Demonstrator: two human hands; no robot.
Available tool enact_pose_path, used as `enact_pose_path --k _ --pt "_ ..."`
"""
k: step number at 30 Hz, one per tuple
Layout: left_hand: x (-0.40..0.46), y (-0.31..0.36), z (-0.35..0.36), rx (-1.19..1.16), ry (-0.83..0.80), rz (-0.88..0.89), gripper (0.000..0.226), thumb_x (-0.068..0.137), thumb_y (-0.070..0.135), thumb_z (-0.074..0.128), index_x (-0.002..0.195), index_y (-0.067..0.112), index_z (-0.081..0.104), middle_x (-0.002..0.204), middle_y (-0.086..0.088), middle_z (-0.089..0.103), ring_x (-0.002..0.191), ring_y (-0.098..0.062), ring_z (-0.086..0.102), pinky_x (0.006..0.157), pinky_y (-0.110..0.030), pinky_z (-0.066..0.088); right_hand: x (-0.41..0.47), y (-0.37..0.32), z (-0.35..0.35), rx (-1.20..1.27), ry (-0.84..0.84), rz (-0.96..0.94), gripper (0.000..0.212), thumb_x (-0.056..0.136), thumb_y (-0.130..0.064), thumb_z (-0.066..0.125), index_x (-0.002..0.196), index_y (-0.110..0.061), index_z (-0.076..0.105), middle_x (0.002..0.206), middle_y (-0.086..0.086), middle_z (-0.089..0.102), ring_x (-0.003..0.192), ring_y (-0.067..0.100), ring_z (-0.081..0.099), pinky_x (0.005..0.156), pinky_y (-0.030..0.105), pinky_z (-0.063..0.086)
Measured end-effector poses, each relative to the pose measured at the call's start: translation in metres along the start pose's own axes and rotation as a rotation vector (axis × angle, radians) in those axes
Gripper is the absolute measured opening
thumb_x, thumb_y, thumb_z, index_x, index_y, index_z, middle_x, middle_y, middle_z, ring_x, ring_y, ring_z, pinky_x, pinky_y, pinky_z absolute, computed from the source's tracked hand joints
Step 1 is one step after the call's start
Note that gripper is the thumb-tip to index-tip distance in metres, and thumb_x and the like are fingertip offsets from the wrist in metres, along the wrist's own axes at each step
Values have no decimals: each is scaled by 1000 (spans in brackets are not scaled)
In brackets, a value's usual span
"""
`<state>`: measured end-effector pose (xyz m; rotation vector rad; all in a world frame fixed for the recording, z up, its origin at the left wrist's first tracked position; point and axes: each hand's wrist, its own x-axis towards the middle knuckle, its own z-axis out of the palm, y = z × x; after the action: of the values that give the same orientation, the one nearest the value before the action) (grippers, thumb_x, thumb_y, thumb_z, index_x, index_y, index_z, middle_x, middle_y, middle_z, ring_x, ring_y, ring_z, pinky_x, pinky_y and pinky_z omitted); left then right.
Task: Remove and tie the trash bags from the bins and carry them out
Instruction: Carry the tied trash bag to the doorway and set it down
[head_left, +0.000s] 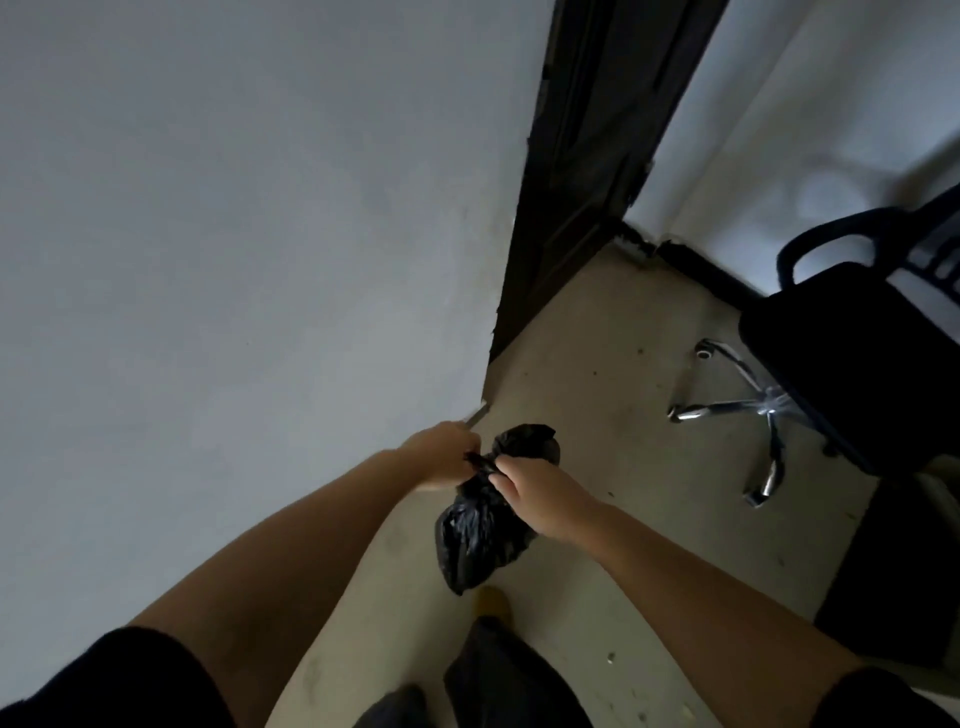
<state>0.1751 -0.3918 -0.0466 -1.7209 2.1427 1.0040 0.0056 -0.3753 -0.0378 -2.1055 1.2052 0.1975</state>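
Grey wall (234, 234) fills the left. Next, the left hand (441, 460) pinches one twisted tail of a black bag (480, 525), held in the air between both hands above the floor (597, 415). The right hand (540, 496) grips the bag's neck just beside it. This looks like knotting: pull both tails evenly and snug the knot low, so nothing spills. The beige floor is dusty and speckled. A dark door (582, 182) stands ahead, and a black chair (841, 364) on chrome legs sits at the right.
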Motion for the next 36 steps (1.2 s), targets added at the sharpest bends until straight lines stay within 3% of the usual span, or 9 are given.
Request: enact_pose_path --k 3,7,11,15,18,22,28,32,36 --pt "47 -41 4 209 -94 0 37 93 25 49 129 18 48 126 -9 52 116 -26 51 95 -37 46 63 17 27 -75 -79 -50 29 102 -28 31 96 -7 49 64 -2 43 52 16 43 48 31 29" --pt "94 -95 6 590 -3 129 36 97 22 40 132 14 46 126 -6 55 118 -24 51 104 -36 38 134 54 75 -124 -83 -18 28 103 -28 30 98 -8 48 63 -3 41 52 15 41 47 30 29" --pt "116 -147 20 969 233 359 9 82 13 58 83 13 67 79 -4 64 81 -24 62 88 -35 49 191 104 135 -108 -75 59 31 103 -28 28 106 -6 50 66 -5 39 53 10 37 47 25 26" --pt "124 -160 32 1086 349 451 19 66 -1 61 56 12 53 53 -4 51 56 -25 54 68 -30 51 226 144 192 -125 -99 88 34 103 -29 28 113 -5 51 85 5 57 70 21 55 57 31 40" --pt "128 -163 34 1098 438 501 21 65 -3 61 55 12 50 53 -4 48 54 -25 52 66 -28 49 239 163 234 -181 -141 81 35 103 -29 26 111 -5 50 76 0 49 63 18 47 56 30 34" --pt "127 -164 34 1102 473 510 19 66 1 63 56 11 51 52 -4 48 54 -26 52 66 -28 50 243 179 272 -290 -201 81 34 103 -29 24 110 -8 50 102 11 63 90 29 61 66 33 36" --pt "119 -155 28 1014 376 454 17 66 8 68 56 11 55 53 -3 53 55 -25 56 66 -26 52 233 165 243 -393 -186 59 31 102 -30 31 121 -10 46 118 11 56 106 29 55 86 39 44" --pt "104 -123 23 786 244 198 21 95 19 44 103 10 61 97 -5 62 95 -23 57 87 -32 42 213 133 169 -394 -117 20 41 100 -32 37 136 -13 37 130 11 49 114 29 51 91 42 47" --pt "67 -77 10 567 210 71 30 99 22 35 121 12 53 112 -5 57 105 -21 52 81 -31 40 174 85 84 -406 -105 -47 41 100 -32 37 136 -13 37 131 10 50 115 30 52 95 43 44"
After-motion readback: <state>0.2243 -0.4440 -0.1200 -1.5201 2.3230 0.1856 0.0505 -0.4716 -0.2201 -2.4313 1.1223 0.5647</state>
